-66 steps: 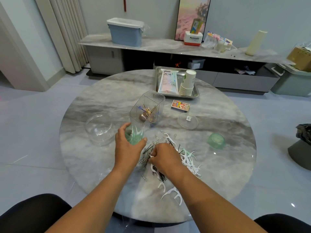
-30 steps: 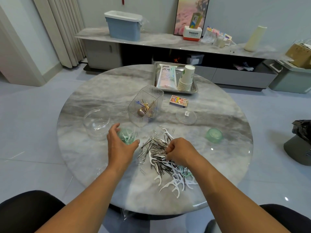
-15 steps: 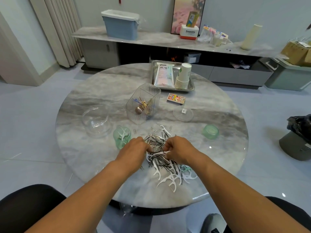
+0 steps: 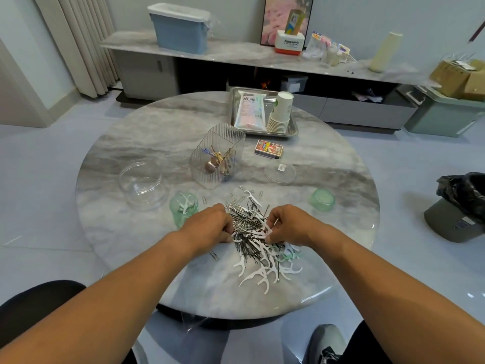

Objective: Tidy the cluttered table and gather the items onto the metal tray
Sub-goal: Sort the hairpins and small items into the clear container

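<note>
Overall we judge little done: only a packet and cups sit on the metal tray (image 4: pixel 294 131) at upper centre, while left hand (image 4: pixel 207 227) and right hand (image 4: pixel 287 225), fingers curled and pinching, sort the pile of floss picks and clips (image 4: pixel 252 232)

Metal tray (image 4: pixel 293 132), far edge of surface, holding pouch (image 4: pixel 249 110) and cup stack (image 4: pixel 280 112); mixed pile of floss picks and pins (image 4: pixel 256 240) near front edge.
</note>
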